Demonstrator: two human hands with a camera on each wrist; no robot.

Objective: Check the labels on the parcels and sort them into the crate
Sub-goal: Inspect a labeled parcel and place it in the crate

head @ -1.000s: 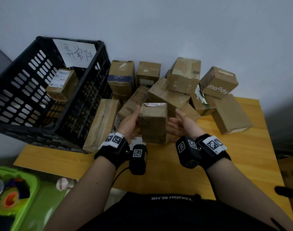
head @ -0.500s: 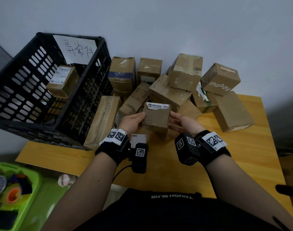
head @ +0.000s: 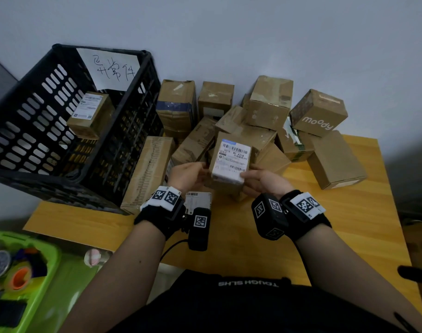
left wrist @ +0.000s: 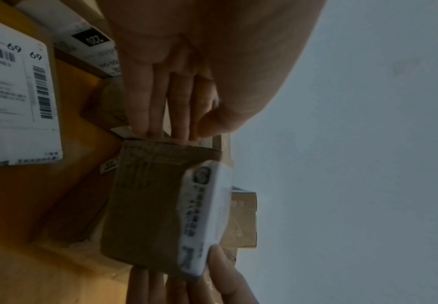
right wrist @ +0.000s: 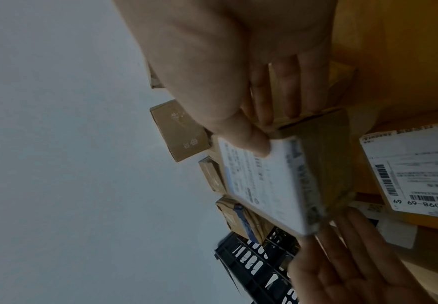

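A small brown parcel (head: pixel 231 159) with a white barcode label facing up is held between both hands above the wooden table (head: pixel 349 236). My left hand (head: pixel 188 174) pinches its left end with fingertips and thumb (left wrist: pixel 184 131). My right hand (head: pixel 260 181) grips the right end, with the thumb (right wrist: pixel 254 142) on the label and the fingers behind. The black slotted crate (head: pixel 123 140) stands tilted at the left. It carries a handwritten paper note (head: pixel 111 68) and holds one labelled parcel (head: pixel 90 116).
Several cardboard parcels are piled against the wall, among them a "moody" box (head: pixel 318 112). A long box (head: pixel 147 171) leans beside the crate. A flat labelled parcel (head: pixel 198 200) lies under my left wrist. A green bin (head: pixel 44 272) with tape rolls sits low on the left.
Both hands have turned the parcel: its plain brown face faced me before, and now the white label faces up. The parcel also sits a little higher and farther from me.
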